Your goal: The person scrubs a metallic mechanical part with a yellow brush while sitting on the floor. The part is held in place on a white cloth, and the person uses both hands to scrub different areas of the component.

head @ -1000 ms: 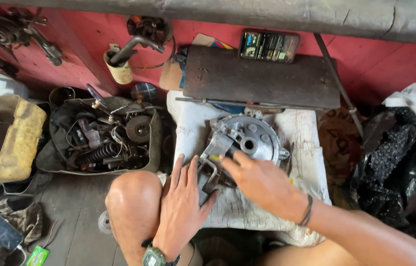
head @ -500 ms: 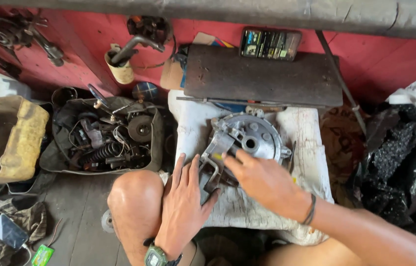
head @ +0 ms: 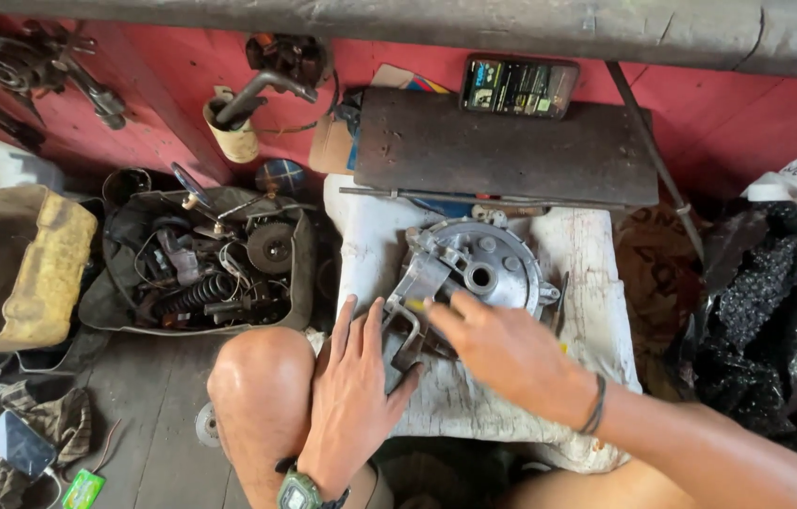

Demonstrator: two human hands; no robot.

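Pressing my flat, open left hand point(head: 353, 391) beside the round cast-metal plate point(head: 483, 269); right hand point(head: 502, 349) fingertips pinch its bracket point(head: 417, 281); the tub point(head: 299, 283) holds springs.

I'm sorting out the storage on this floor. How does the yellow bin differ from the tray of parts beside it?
The yellow bin at far left is a worn, yellowish, thick-walled box, and what shows of its inside looks bare. The tray is dark, thin-walled and shallower, crammed with metal parts: a coil spring, a round disc and wires. The bin is cut off by the picture's edge; the tray shows whole. Both sit open-topped on the floor, left of the person's left hand.
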